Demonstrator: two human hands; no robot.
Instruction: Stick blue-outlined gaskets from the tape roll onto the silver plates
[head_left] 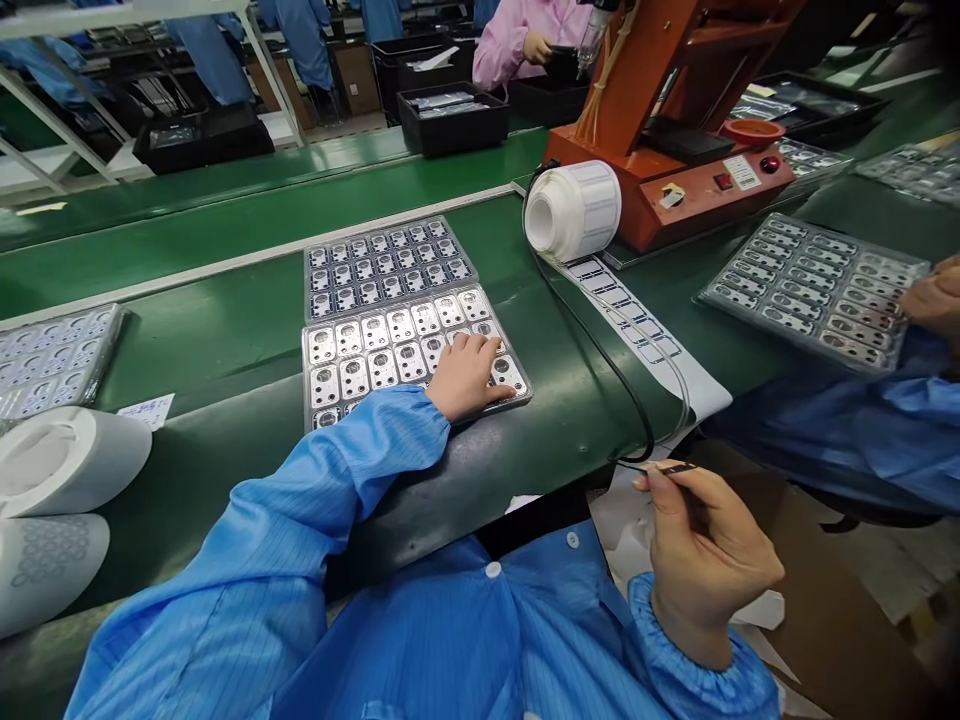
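Observation:
My left hand (470, 375) lies open, fingers spread, on the near clear plastic tray (517, 396), which holds rows of small silvery metal plates (380, 367). A second tray (386, 262), with darker-faced plates, adjoins its far side. Below the table edge, in front of my body, my right hand (709, 560) is closed in a pinch on thin dark tweezers (681, 468); their tip points left and is hard to make out. Farther off, a white liner strip (645, 345) with black outline shapes runs from a white roll (574, 210) toward the table edge.
An orange press machine (660, 160) stands behind the roll. A black cable (592, 345) loops across the green table. At right, another person's hand (934, 300) touches a tray of plates (814, 285). White rolls (75, 460) and another tray (56, 360) sit at left.

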